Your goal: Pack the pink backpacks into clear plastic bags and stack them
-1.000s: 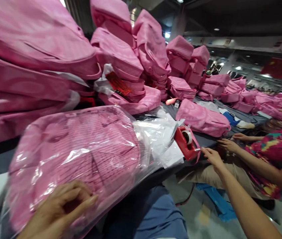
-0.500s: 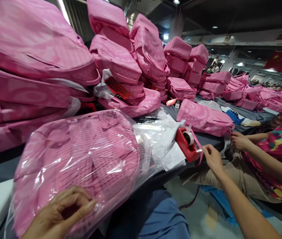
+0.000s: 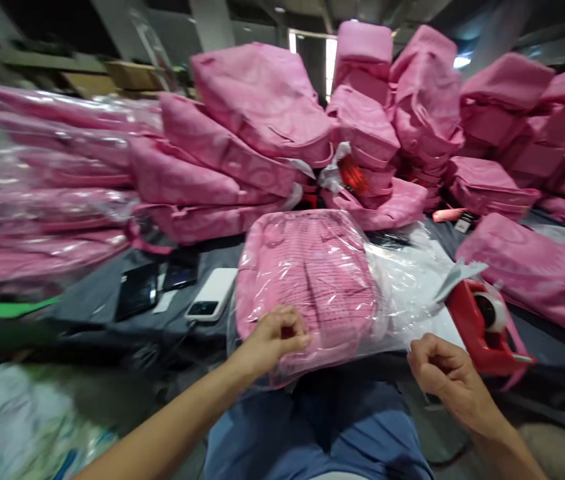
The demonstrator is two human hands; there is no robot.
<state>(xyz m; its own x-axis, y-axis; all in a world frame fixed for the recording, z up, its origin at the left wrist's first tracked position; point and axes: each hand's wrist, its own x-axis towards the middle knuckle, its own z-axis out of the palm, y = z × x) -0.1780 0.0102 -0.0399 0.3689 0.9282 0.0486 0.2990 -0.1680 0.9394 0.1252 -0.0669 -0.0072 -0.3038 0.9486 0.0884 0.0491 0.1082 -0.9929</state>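
A pink backpack in a clear plastic bag [image 3: 312,280] lies on the grey table in front of me, the bag's open end spread out to the right. My left hand [image 3: 272,337] pinches the plastic at the near edge of the bagged backpack. My right hand [image 3: 445,380] is closed, pinching something small and clear that I cannot name, just below the bag's open end and left of a red tape dispenser [image 3: 487,320].
Pink backpacks [image 3: 262,113] are piled high behind the table, with plastic-wrapped ones [image 3: 37,200] stacked at left and one lying at right [image 3: 537,273]. A white power bank [image 3: 212,301] and dark phones [image 3: 137,290] lie on the table to the left. My blue-clad lap [image 3: 322,433] is below.
The view has swung left, so the neighbouring person is out of sight. My right hand left the tape dispenser and came back near the bag's open end. My left hand still holds the bag.
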